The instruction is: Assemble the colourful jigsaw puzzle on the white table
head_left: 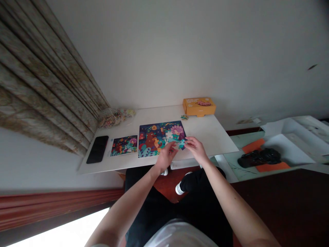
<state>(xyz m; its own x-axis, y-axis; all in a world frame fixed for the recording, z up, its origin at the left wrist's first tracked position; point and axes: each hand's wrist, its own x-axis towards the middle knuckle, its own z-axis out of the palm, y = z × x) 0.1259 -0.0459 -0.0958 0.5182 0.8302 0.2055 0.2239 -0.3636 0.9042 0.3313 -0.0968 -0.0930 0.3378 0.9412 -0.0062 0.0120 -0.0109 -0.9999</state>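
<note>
A mostly assembled jigsaw puzzle [150, 140] lies on the white table, with a pale gap on its right side. Over its lower right corner, my right hand [196, 150] pinches a teal puzzle piece [182, 143] between thumb and fingers. Close beside it, my left hand [166, 156] is closed at the puzzle's front edge, its fingertips curled together near the teal piece. What those left fingertips hold is too small to tell. To the left of the puzzle is a reference picture card [124, 145] with a similar colourful scene.
A black phone [97, 149] lies at the table's left end. Behind it are plastic bags of pieces [111, 117]. At the back right stands a yellow box [199, 106], with a few loose pieces [184, 117] by it. Right of the table, a black camera [259, 157] rests on a lower surface.
</note>
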